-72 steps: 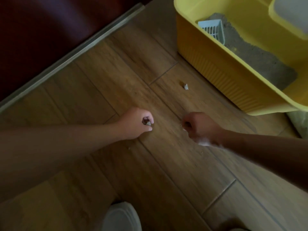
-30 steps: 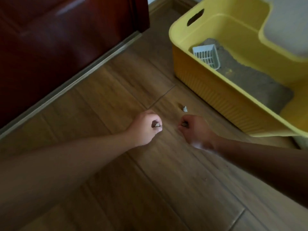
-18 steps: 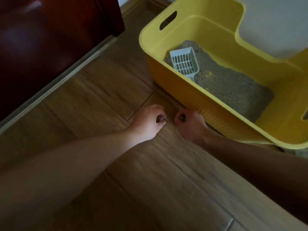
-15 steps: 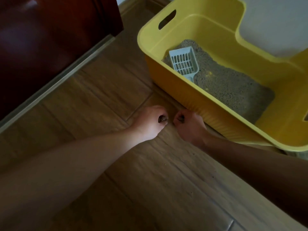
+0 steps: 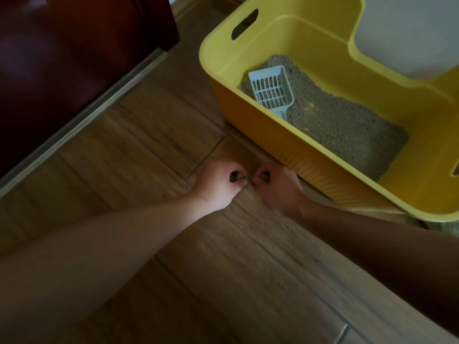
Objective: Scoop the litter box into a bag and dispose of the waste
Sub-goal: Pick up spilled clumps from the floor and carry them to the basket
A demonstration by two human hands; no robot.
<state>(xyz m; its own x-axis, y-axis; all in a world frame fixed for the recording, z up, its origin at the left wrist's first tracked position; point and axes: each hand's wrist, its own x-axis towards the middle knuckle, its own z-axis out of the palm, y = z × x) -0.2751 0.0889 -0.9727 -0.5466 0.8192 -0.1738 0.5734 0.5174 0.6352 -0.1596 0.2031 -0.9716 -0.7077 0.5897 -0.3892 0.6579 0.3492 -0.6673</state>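
Yellow litter box smooth plastic; litter grainy; floor matt wood.

A: What of the person is in sight?
B: Two forearms, the left forearm at the near left, the right forearm at the near right, both bare to the picture's edge.
A: And the hands?
B: The left hand and right hand are bare too, the right in shadow.
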